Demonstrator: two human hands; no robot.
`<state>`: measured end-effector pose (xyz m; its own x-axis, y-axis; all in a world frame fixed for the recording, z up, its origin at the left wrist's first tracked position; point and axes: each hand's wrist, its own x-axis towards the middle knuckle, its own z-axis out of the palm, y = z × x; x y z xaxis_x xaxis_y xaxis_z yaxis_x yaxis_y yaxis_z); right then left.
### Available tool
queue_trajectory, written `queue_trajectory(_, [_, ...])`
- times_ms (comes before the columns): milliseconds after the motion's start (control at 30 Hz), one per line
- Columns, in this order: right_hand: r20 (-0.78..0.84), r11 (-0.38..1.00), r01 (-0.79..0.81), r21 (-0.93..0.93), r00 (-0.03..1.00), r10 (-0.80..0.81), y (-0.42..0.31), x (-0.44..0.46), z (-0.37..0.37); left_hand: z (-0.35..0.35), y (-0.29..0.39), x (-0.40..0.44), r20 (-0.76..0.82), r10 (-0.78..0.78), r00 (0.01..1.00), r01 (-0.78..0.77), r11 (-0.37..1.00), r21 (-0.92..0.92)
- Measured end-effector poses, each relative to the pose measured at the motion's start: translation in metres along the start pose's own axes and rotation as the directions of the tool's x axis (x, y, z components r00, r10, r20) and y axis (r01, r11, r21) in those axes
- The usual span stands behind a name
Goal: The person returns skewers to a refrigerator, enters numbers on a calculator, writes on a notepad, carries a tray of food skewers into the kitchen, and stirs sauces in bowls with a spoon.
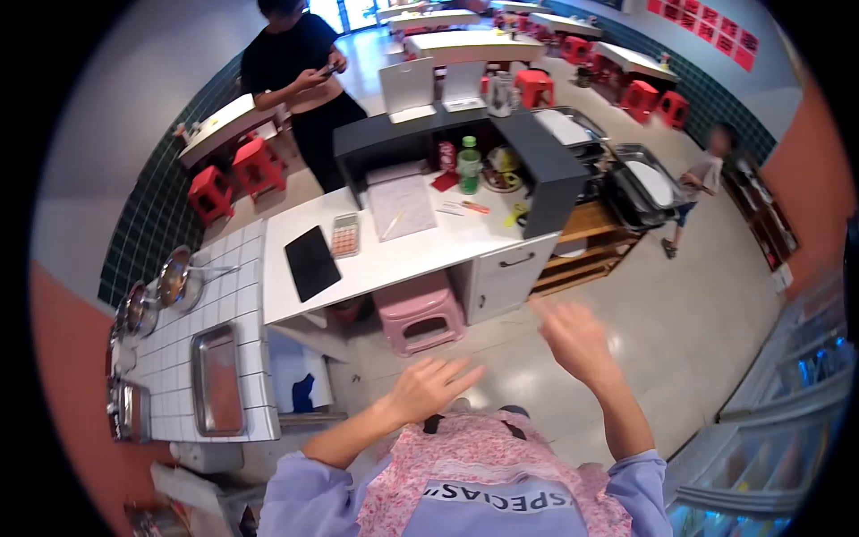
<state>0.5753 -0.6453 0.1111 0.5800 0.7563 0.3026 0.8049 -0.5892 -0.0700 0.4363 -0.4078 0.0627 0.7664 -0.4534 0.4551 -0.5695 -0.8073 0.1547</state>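
My left hand (pixel 434 387) hangs in the air before my apron, fingers stretched out and apart, with nothing in it. Higher and to the right, my right hand (pixel 574 340) is raised over the floor, slightly blurred; its fingers look loosely spread and no object shows in them. Neither hand touches anything. Nearest to them are a pink plastic stool (pixel 419 309), tucked under the white desk (pixel 376 279), and the desk's white cabinet door (pixel 510 279). A pink floral apron (pixel 394 474) covers my front.
On the desk are a black tablet-like slab (pixel 312 263), a calculator (pixel 345 234), papers (pixel 402 204) and a green bottle (pixel 469 166). A metal tray (pixel 218 380) lies on the tiled counter (pixel 170 358). One person (pixel 300 80) stands behind the desk, another (pixel 701 174) at right. Glass-fronted coolers (pixel 761 447) stand at right.
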Motion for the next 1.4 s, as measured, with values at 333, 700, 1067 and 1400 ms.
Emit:
queue_trajectory(333, [0.612,0.951,0.026,0.308,0.76,-0.219,0.072,0.048,0.205,0.046,-0.033,-0.04,0.017,-0.664,0.748,0.664,0.748,-0.02])
queue_trajectory(700, [0.626,0.896,0.064,0.44,0.694,-0.357,0.139,0.212,0.285,0.096,-0.033,0.009,-0.077,-0.9,0.429,0.888,0.436,-0.143])
queue_trajectory(1067, [0.389,0.981,0.125,0.151,0.905,-0.175,0.159,0.333,0.402,0.1,-0.029,0.009,-0.117,-0.958,0.263,0.961,0.271,-0.06])
queue_trajectory(1400, [0.391,0.995,0.091,0.046,0.915,-0.102,0.168,0.306,0.407,0.062,-0.058,-0.048,-0.17,-0.968,0.186,0.968,0.21,-0.139])
